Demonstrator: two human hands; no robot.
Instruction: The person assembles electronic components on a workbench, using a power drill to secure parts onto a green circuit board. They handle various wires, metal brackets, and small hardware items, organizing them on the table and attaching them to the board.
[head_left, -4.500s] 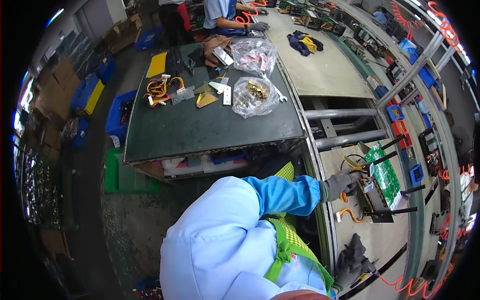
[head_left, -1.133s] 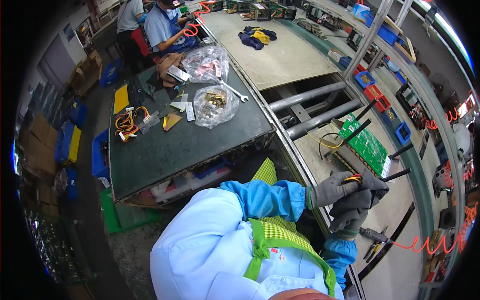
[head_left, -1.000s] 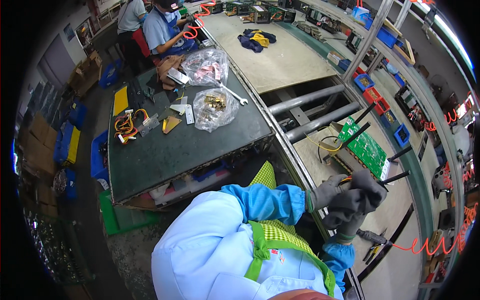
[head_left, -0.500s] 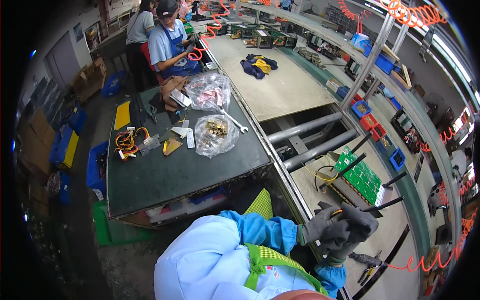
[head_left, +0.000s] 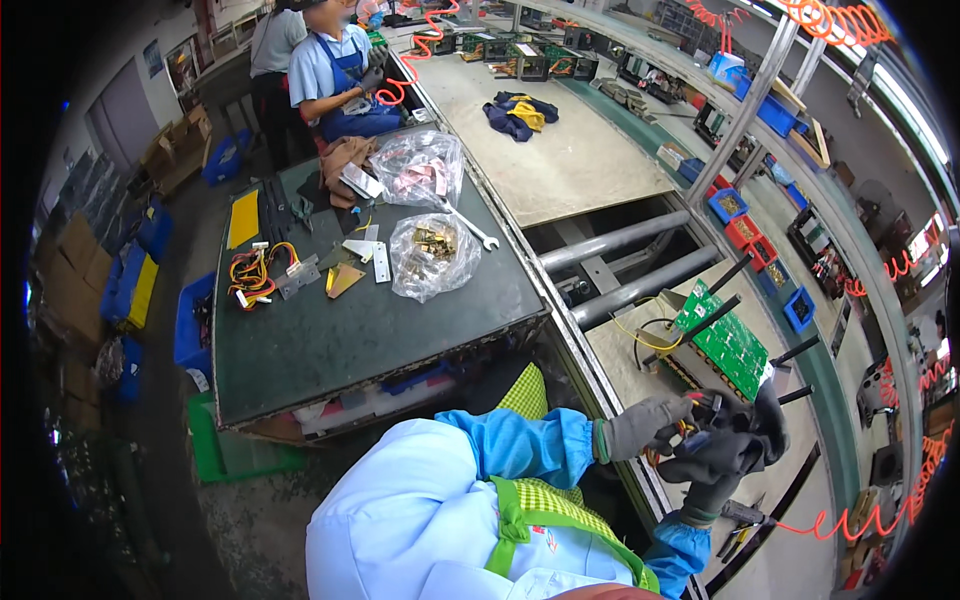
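Note:
A green circuit board (head_left: 730,345) with black posts standing up from it lies tilted on the right-hand bench. At its near end, my left hand (head_left: 640,428), in a grey glove, is closed on a bundle of red and yellow wires (head_left: 688,425). My right hand (head_left: 715,460), gloved too, is beside it, with curled fingers close to the board's near corner. Whatever those fingers hold is hidden. A power screwdriver (head_left: 745,514) on a coiled red cord and yellow-handled pliers (head_left: 738,542) lie near my right wrist.
Metal rollers (head_left: 625,297) bridge a gap beyond the board. On the dark left table (head_left: 370,350) are a wrench (head_left: 472,229), a bag of brass-coloured parts (head_left: 435,258) and a wire harness (head_left: 262,275). Small parts bins (head_left: 741,231) line the right. Co-workers (head_left: 335,70) are at the far left.
Both my hands have shifted right, nearer the board's near end, and moved apart a little. Red and yellow wires now show between them. The view has tilted slightly.

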